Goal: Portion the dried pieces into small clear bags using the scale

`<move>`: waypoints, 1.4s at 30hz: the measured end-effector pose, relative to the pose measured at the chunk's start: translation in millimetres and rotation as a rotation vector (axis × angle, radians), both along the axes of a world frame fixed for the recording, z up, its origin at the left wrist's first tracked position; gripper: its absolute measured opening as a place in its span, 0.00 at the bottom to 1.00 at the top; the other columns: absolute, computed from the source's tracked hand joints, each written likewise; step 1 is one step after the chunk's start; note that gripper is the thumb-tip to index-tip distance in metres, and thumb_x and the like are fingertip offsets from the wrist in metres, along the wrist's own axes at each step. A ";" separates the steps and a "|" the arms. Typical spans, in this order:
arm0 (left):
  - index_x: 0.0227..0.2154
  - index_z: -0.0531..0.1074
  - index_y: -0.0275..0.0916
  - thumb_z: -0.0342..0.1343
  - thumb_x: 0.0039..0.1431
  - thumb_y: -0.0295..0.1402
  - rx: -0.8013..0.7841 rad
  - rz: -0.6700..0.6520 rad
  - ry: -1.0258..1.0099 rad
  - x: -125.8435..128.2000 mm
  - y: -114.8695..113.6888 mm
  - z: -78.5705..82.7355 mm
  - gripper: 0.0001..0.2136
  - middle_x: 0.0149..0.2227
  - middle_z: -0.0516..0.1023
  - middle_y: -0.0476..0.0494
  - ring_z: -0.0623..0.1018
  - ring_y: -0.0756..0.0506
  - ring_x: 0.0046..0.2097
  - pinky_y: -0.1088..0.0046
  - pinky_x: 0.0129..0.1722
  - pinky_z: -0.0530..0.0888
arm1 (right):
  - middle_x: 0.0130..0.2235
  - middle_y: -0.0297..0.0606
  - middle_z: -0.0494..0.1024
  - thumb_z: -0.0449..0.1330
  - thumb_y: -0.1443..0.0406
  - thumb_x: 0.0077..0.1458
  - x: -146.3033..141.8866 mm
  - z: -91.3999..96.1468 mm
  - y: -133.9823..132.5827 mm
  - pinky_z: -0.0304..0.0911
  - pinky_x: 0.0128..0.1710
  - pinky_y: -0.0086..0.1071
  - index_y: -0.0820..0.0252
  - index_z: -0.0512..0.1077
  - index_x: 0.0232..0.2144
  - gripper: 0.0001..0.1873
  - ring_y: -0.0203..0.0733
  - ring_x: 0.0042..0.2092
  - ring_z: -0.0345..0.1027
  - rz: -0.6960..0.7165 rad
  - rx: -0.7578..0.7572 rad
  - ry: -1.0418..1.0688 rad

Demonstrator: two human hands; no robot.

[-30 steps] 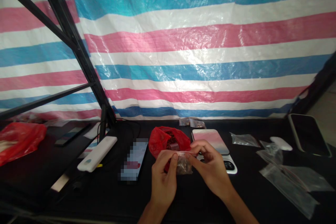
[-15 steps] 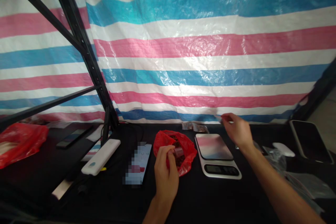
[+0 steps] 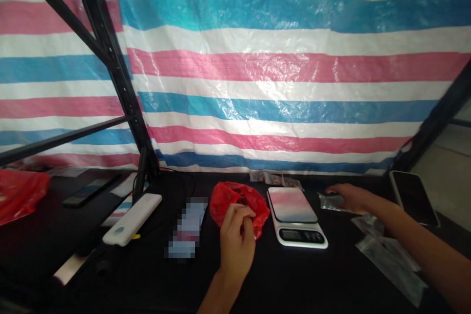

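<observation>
My left hand (image 3: 237, 228) is over the front of a red plastic bag (image 3: 222, 206), its fingers curled closed. Dark brown bits (image 3: 241, 198) show in the bag's mouth. The small translucent cup seen in this hand a moment earlier is now hidden behind the fingers. At the right, my right hand (image 3: 349, 197) reaches low over a small clear plastic bag (image 3: 329, 202) on the table. Its visible fingers are stretched out over that bag; the thumb is hidden. Between the hands stands a white kitchen scale (image 3: 294, 211) with a shiny metal plate.
Small filled packets (image 3: 274, 179) lie behind the scale. More clear bags (image 3: 392, 265) are under my right forearm. A phone (image 3: 189, 228), a white power bank (image 3: 132, 218) and another red bag (image 3: 22, 196) lie leftward. A dark-screened device (image 3: 414, 198) rests far right.
My right hand has come down from the back, where it held a small clear packet, to the clear bag. Another packet now lies in the back row. My left hand's cup is now hidden.
</observation>
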State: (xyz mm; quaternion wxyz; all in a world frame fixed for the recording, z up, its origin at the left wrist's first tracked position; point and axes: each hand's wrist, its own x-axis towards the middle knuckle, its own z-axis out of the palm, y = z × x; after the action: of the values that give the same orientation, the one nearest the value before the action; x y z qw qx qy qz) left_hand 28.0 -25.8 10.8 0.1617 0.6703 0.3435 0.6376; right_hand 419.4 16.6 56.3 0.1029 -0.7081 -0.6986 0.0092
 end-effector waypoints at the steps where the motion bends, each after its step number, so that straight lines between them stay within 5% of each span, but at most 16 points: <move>1: 0.33 0.74 0.41 0.48 0.65 0.20 0.007 -0.003 -0.003 1.7 -0.6 1.0 0.13 0.36 0.75 0.46 0.79 0.48 0.39 0.75 0.39 0.75 | 0.38 0.45 0.85 0.66 0.74 0.38 1.9 -0.9 -4.7 0.73 0.41 0.39 0.57 0.82 0.34 0.17 0.56 0.40 0.81 0.000 -0.026 -0.016; 5: 0.34 0.74 0.41 0.48 0.65 0.19 0.057 -0.036 0.020 11.0 -5.3 6.2 0.13 0.34 0.76 0.47 0.78 0.48 0.38 0.74 0.38 0.76 | 0.44 0.47 0.83 0.60 0.71 0.52 -13.0 6.5 -13.9 0.70 0.47 0.38 0.57 0.81 0.42 0.16 0.53 0.46 0.79 0.029 -0.045 -0.050; 9: 0.44 0.75 0.43 0.53 0.65 0.23 0.059 -0.052 0.187 23.5 -13.4 3.4 0.10 0.42 0.79 0.42 0.80 0.43 0.46 0.64 0.47 0.78 | 0.44 0.46 0.80 0.55 0.66 0.60 -68.1 30.2 -30.2 0.69 0.47 0.38 0.56 0.80 0.45 0.16 0.48 0.43 0.77 0.223 0.004 -0.004; 13: 0.65 0.63 0.45 0.66 0.58 0.33 -0.008 -0.077 0.351 34.2 -19.7 -9.5 0.32 0.61 0.72 0.33 0.72 0.33 0.62 0.50 0.60 0.73 | 0.48 0.41 0.79 0.57 0.66 0.60 -148.4 49.3 -60.8 0.69 0.48 0.35 0.52 0.79 0.45 0.14 0.46 0.46 0.77 0.487 -0.090 0.129; 17: 0.70 0.55 0.45 0.65 0.56 0.26 -0.167 -0.249 0.425 32.3 -19.7 -15.2 0.41 0.62 0.73 0.34 0.74 0.33 0.62 0.48 0.62 0.72 | 0.53 0.40 0.77 0.58 0.70 0.59 -201.2 51.0 -79.9 0.66 0.57 0.38 0.50 0.78 0.48 0.17 0.47 0.55 0.74 0.619 -0.139 0.176; 20: 0.71 0.50 0.43 0.58 0.60 0.23 -0.297 -0.336 0.386 20.6 -17.6 -10.8 0.39 0.64 0.72 0.34 0.74 0.35 0.63 0.50 0.63 0.71 | 0.58 0.41 0.74 0.58 0.66 0.62 -208.7 45.4 -82.7 0.66 0.58 0.40 0.49 0.73 0.55 0.19 0.47 0.56 0.72 0.620 -0.098 0.248; 24: 0.70 0.54 0.41 0.53 0.68 0.33 -0.346 -0.329 0.291 1.4 -16.8 -2.8 0.29 0.66 0.70 0.34 0.72 0.37 0.66 0.53 0.65 0.70 | 0.56 0.42 0.71 0.57 0.61 0.66 -206.4 37.1 -83.1 0.71 0.49 0.37 0.48 0.66 0.60 0.21 0.43 0.49 0.73 0.491 0.085 0.364; 30: 0.69 0.56 0.39 0.54 0.64 0.29 -0.322 -0.251 0.376 -9.6 -14.8 -4.7 0.31 0.65 0.71 0.33 0.72 0.37 0.65 0.53 0.64 0.70 | 0.44 0.36 0.75 0.58 0.62 0.65 -225.0 33.9 -86.5 0.70 0.46 0.34 0.51 0.74 0.39 0.04 0.41 0.44 0.73 0.551 0.090 0.405; 34: 0.68 0.57 0.39 0.46 0.67 0.26 -0.261 -0.226 0.462 -10.0 -11.9 -9.4 0.26 0.64 0.71 0.33 0.72 0.37 0.65 0.50 0.64 0.70 | 0.42 0.38 0.75 0.56 0.61 0.67 -226.3 43.0 -83.1 0.68 0.48 0.36 0.54 0.72 0.33 0.09 0.43 0.45 0.71 0.522 0.285 0.448; 39: 0.70 0.52 0.40 0.64 0.58 0.39 -0.223 -0.126 0.388 -8.3 -17.4 -10.6 0.40 0.64 0.68 0.30 0.66 0.30 0.67 0.41 0.65 0.66 | 0.40 0.39 0.78 0.58 0.62 0.66 -220.5 53.6 -82.2 0.67 0.48 0.40 0.53 0.74 0.34 0.07 0.46 0.45 0.71 0.557 0.276 0.258; 42: 0.68 0.55 0.41 0.63 0.58 0.34 -0.199 -0.087 0.309 -6.9 -21.1 -9.8 0.37 0.63 0.68 0.31 0.65 0.30 0.67 0.40 0.66 0.63 | 0.40 0.39 0.80 0.58 0.64 0.65 -229.2 52.9 -87.0 0.68 0.49 0.42 0.52 0.76 0.35 0.07 0.48 0.45 0.72 0.606 0.160 0.175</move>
State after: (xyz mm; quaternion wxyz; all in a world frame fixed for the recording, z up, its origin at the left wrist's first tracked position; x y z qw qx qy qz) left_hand 21.1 -47.0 1.1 0.2001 0.7550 0.3965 0.4824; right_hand 190.2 -70.4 109.2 0.2105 -0.4541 -0.8646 0.0452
